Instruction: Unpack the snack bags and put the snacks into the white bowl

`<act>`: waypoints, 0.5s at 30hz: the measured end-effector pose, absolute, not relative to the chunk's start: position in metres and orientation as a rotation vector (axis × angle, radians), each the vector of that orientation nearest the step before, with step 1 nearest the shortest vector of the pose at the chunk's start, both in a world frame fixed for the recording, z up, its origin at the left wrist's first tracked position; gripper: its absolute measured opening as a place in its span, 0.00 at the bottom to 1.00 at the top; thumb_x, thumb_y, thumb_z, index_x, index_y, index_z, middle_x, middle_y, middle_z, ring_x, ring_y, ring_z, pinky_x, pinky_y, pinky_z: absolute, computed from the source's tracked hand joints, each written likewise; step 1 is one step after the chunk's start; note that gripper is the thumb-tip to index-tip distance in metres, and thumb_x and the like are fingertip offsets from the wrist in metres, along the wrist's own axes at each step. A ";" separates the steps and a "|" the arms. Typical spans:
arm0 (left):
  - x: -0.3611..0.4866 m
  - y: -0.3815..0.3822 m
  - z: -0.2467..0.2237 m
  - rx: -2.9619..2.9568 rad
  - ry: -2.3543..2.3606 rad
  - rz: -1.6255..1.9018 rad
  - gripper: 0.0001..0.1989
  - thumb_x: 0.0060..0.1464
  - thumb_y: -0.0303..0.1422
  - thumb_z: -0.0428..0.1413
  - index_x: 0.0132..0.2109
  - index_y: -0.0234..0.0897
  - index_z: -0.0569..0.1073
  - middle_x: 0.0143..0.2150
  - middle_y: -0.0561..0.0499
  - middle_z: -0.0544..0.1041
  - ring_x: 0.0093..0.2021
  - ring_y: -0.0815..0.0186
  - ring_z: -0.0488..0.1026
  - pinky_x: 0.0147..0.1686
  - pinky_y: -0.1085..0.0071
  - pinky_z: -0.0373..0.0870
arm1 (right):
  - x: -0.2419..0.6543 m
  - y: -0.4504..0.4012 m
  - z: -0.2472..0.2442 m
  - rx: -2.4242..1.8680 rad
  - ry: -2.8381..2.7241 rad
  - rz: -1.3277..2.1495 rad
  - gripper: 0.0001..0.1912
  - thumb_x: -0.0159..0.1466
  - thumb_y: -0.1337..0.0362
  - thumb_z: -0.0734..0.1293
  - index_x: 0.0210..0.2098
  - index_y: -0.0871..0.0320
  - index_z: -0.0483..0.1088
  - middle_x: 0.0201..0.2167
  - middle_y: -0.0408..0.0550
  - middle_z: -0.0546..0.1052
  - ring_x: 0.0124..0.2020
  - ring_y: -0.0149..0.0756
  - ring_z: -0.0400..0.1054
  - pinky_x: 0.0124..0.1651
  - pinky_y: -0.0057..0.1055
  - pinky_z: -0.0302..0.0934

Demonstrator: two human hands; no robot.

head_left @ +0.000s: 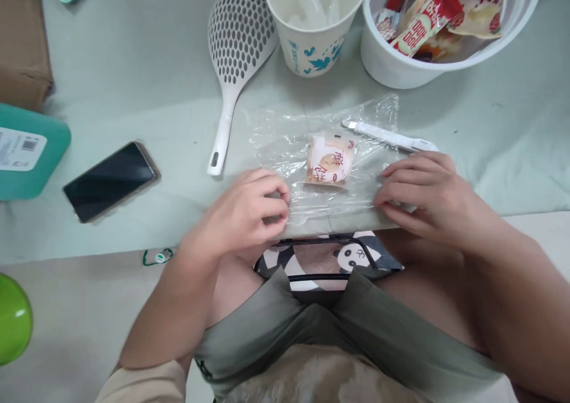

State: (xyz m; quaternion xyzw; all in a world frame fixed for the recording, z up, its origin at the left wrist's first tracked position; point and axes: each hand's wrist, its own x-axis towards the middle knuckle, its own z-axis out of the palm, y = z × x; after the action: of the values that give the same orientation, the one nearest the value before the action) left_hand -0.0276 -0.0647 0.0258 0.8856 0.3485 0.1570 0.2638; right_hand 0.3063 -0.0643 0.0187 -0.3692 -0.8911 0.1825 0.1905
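While the left hand (252,207) is curling at the left side of a clear plastic film (367,165) and the right hand (427,198) is bending over its right side, the two hands are resting well apart, with a small wrapped snack (329,159) lying between them. Fingers are bending toward the thumbs at the film's edges; I cannot tell whether they are pinching it or merely touching it.

The snack is lying a little back from the near edge of the tabletop (178,94). It is showing a squat, nearly square shape in a cream-white wrapper, and red characters, two of them large, are running across its face. A small dark mark is sitting near its far edge, while the edge closest to the person is ending in a fairly straight line above reddish-brown print. Creased, glossy film is spreading all around it; I cannot tell whether the snack is lying on the film or inside it.

A white-handled tool (387,136) is lying just beyond the right hand. Farther from the near edge, a slotted skimmer (243,35), a paper cup (303,53) and a white tub (401,73) of wrapped packets are standing or lying in a row. Toward the tabletop's left, a phone (110,181) is lying screen up beside a green container (53,154).
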 end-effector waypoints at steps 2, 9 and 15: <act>-0.030 -0.065 0.025 2.339 0.952 0.413 0.11 0.57 0.26 0.56 0.27 0.41 0.75 0.37 0.50 0.80 0.40 0.61 0.75 0.43 0.61 0.71 | 0.310 -0.064 0.019 -1.062 -2.521 0.509 0.10 0.70 0.64 0.65 0.31 0.50 0.71 0.28 0.42 0.78 0.37 0.43 0.74 0.45 0.44 0.56; -0.035 -0.068 0.030 2.265 0.961 0.327 0.09 0.54 0.35 0.63 0.26 0.42 0.76 0.34 0.51 0.80 0.36 0.61 0.75 0.41 0.59 0.69 | 0.320 -0.064 0.020 -1.059 -2.607 0.579 0.18 0.72 0.50 0.65 0.29 0.51 0.72 0.27 0.43 0.77 0.34 0.40 0.70 0.42 0.42 0.52; -0.022 -0.064 0.031 2.219 1.308 0.854 0.09 0.59 0.35 0.57 0.31 0.45 0.78 0.36 0.50 0.80 0.34 0.63 0.76 0.34 0.61 0.74 | 0.297 -0.062 0.034 -1.235 -2.258 0.326 0.14 0.69 0.63 0.67 0.26 0.52 0.68 0.22 0.43 0.71 0.26 0.38 0.64 0.32 0.38 0.56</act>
State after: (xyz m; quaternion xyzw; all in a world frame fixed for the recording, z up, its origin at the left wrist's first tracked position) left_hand -0.0220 -0.0641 0.0314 0.7990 0.4711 0.3077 0.2122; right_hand 0.2967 -0.0618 0.0338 -0.4582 -0.8380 0.1209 0.2704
